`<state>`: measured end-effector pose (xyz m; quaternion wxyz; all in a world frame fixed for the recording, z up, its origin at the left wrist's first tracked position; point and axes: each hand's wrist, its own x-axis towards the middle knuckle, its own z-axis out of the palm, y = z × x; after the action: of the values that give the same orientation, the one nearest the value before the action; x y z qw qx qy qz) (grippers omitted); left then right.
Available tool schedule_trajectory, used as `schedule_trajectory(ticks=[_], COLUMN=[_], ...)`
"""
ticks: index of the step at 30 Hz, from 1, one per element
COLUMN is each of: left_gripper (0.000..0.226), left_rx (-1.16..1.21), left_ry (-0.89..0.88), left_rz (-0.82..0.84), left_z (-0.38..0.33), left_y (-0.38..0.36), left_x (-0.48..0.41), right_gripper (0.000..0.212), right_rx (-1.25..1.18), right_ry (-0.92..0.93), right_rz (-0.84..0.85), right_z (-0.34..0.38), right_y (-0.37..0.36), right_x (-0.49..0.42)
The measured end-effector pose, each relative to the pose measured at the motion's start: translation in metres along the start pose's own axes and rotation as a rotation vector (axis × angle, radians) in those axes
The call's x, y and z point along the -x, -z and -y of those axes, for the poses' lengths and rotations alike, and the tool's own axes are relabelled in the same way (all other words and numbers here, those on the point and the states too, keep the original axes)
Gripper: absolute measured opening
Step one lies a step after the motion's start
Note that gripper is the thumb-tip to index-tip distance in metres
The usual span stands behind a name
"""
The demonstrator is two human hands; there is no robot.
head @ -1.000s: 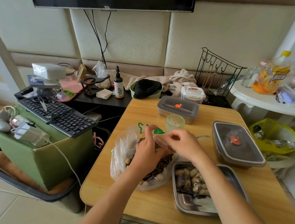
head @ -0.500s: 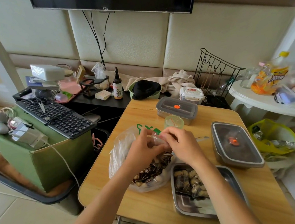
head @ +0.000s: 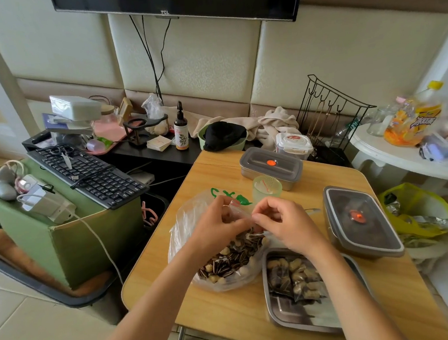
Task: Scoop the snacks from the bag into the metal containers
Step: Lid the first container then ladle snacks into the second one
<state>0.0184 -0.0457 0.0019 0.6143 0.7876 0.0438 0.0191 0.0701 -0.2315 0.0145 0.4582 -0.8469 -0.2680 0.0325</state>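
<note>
Snack bag (head: 186, 228), mouth pinched by left hand (head: 217, 226) and right hand (head: 286, 225); green cup (head: 267, 189) just behind.

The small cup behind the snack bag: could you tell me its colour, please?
The cup is pale, translucent green, clearest in the head view.

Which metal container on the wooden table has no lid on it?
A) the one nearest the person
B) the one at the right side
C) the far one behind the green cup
A: the near container is open and shows snacks inside; the far container and the right container are both covered.
</note>
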Motion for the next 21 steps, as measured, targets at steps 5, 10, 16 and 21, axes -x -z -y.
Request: schedule_trajectory(ticks=[5,10,16,21], left_gripper=[0.033,0.024,0.016,0.014], left_rx=[0.048,0.179,0.215,0.335], left_ry=[0.029,0.019,0.062,0.11], left_rz=[-0.029,-0.033,-0.038,-0.065], left_z=[-0.003,-0.011,-0.012,-0.01], left_y=[0.002,0.002,0.001,0.0], left_x=[0.003,0.007,0.009,0.007], right_gripper=[0.008,0.01,0.02,0.019], right_rx=[-0.021,-0.146,-0.227,-0.334], right_ry=[-0.012,-0.028,0.004,-0.042], right_rz=[-0.007,-0.046,-0.155,-0.222], right_z=[-0.002,-0.003,0.0,0.001], right_y=[0.004,-0.003,-0.004,-0.011], right_x=[0.0,-0.001,0.001,0.001])
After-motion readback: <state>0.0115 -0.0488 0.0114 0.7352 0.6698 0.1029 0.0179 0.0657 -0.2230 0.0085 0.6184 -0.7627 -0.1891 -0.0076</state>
